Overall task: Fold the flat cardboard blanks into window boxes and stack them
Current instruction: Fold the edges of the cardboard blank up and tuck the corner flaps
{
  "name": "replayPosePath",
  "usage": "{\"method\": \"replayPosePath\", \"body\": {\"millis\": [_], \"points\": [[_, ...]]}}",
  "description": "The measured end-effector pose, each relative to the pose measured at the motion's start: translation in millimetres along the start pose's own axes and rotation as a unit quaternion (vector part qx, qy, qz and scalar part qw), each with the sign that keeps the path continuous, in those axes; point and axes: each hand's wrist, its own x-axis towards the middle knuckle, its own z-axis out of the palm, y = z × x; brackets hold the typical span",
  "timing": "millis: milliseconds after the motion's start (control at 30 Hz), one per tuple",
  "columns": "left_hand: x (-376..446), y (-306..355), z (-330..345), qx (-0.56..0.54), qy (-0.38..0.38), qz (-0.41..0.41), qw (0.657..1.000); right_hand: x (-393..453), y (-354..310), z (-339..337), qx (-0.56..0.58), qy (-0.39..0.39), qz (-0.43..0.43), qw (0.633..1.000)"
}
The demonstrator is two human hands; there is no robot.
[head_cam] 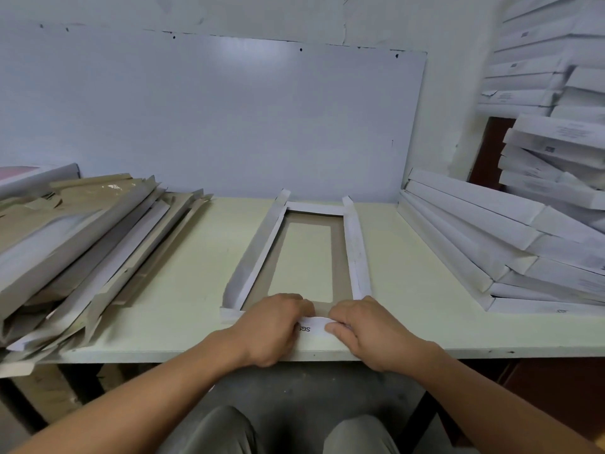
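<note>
You have bare bench (pixel 203 257) open on both sides of the half-folded box (pixel 302 253): a lane on its left and a wider one on its right. The heap of flat blanks (pixel 82 244) closes the left edge. Folded boxes (pixel 491 244) slope across the right side, with more stacked above. The white wall panel (pixel 212 119) blocks the back.

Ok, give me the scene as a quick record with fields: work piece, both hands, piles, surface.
work piece: white cardboard window blank, long side flaps raised, centred on the table
left hand: fingers curled over the near end flap
right hand: pinching the same flap
near end flap: partly folded
left pile: flat brown-and-white blanks
right pile: folded white boxes
surface: pale green table
</note>
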Motion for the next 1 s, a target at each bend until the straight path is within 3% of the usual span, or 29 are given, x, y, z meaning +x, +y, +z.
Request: {"method": "replayPosePath", "body": {"millis": [100,267,467,600,700,800,900,1000], "points": [[-6.1,-4.8,-4.9,0.013,-0.021,0.002,1.0,0.8,-4.3,0.0,0.022,-0.008,-0.026,0.999],[-20.2,-12.2,-11.2,0.029,-0.056,-0.006,0.998,2.8,7.1,-14.8,0.05,-0.097,-0.053,0.993],[-38.0,-31.1,-30.3,0.005,-0.117,0.004,0.993,13.4,41.8,-34.3,0.098,-0.153,0.0,0.983],[-51.1,-47.9,-47.5,0.022,-0.174,0.01,0.984,28.2,67.5,-40.4,-0.015,-0.136,0.017,0.99],[-63.0,-75.3,-65.9,0.06,-0.205,-0.036,0.976,30.7,81.8,-46.2,-0.076,-0.127,0.06,0.987],[-70.2,-104.9,-83.9,0.14,-0.174,-0.103,0.969,29.7,78.2,-47.7,-0.055,-0.138,0.074,0.986],[-64.2,-110.0,-93.8,0.251,-0.069,-0.152,0.953,34.2,54.0,-44.9,-0.053,-0.14,0.043,0.988],[-56.7,-80.9,-83.4,0.153,0.081,-0.139,0.975,46.6,20.1,-33.4,-0.026,-0.126,0.013,0.992]]}}
